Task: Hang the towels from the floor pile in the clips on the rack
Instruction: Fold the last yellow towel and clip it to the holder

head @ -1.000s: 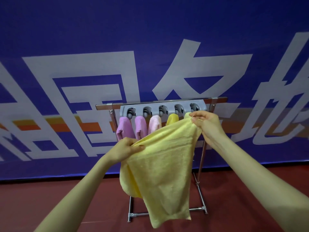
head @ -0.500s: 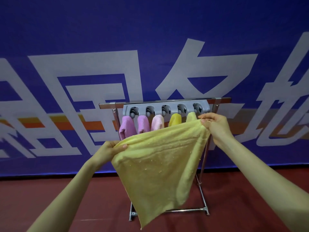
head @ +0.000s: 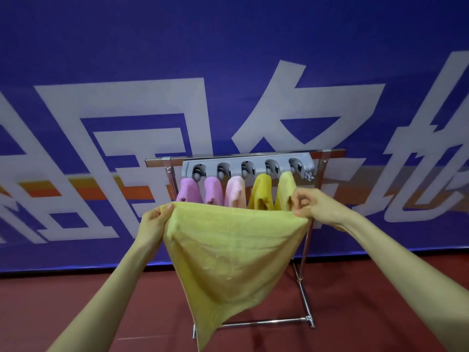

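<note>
All five clips (head: pixel 247 170) on the rack (head: pixel 305 250) look filled. The left hand (head: pixel 154 219) and right hand (head: pixel 311 205) each pinch a top corner of the yellow towel (head: pixel 233 255), spread before the rack; the fifth clip seems to hold its fold.

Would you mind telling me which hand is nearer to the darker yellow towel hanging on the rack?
Right. The right hand is just beside the darker yellow towel; the left hand is far off.
</note>
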Demonstrator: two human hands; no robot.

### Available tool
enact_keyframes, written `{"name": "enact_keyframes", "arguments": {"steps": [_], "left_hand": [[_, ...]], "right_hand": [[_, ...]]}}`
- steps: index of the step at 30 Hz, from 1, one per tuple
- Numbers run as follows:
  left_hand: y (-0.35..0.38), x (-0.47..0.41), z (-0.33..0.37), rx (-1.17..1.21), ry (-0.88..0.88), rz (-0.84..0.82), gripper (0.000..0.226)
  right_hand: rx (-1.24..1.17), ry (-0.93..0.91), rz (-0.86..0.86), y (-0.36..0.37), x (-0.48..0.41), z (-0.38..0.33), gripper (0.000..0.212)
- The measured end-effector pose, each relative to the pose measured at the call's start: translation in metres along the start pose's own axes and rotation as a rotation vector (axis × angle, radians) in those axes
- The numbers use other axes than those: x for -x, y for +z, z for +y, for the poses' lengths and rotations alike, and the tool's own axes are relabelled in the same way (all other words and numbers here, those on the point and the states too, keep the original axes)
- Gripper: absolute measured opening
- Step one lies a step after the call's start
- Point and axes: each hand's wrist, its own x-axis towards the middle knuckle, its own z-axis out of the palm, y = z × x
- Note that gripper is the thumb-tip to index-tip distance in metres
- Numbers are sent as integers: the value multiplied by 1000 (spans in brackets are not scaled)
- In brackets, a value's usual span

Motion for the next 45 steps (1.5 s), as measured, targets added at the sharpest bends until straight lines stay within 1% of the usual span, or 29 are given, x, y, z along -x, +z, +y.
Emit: {"name": "enact_keyframes", "arguments": {"steps": [2, 4, 6, 8, 10, 14, 16, 19, 22, 25, 29, 32, 34, 37, 41, 43, 45], "left_hand": [[3, 0, 4, -19, 33, 41, 30], [7, 1, 10, -56, 74, 75, 28], [10, 1, 16, -82, 119, 89, 28], [10, 1, 21, -74, 140, 95, 26], [11, 1, 25, -66, 148, 89, 22], [18, 7, 32, -85, 162, 47, 20], [24, 11, 36, -73, 155, 24, 20], [35, 19, 42, -62, 155, -18, 22], [46, 29, 48, -85, 160, -65, 21], [58, 39, 51, -100, 165, -104, 23], [77, 56, 51, -89, 145, -162, 25], [92, 66, 48, -47, 95, -195, 27], [98, 71, 46, 18, 46, -202, 29], [103, 73, 42, 109, 16, -226, 32], [105, 76, 39, 143, -19, -286, 31], [104, 81, 40, 160, -34, -340, 32], [103, 83, 39, 213, -57, -391, 33]], "right_hand": [[65, 6, -137, -1, 3, -2, 29], [180, 18, -229, 0, 5, -5, 35], [275, 27, -293, 3, 5, -4, 40], [282, 39, -317, 4, 6, -3, 45], [233, 49, -327, 6, 6, -3, 45], [-27, 128, -388, 6, 11, -11, 43], [-47, 100, -397, 8, 14, -15, 39], [-19, 24, -339, 14, 15, -20, 28], [7, -9, -244, 22, 13, -25, 31], [-44, -51, -154, 31, 14, -33, 27], [-79, -160, -70, 43, 14, -49, 30], [34, -287, 31, 54, 10, -57, 36], [47, -336, 107, 62, 9, -61, 38], [-52, -306, 133, 70, 9, -66, 28], [-62, -299, 125, 82, 4, -69, 12], [-58, -282, 155, 85, 3, -69, 9], [-65, -263, 182, 87, 1, -69, 11]]}}
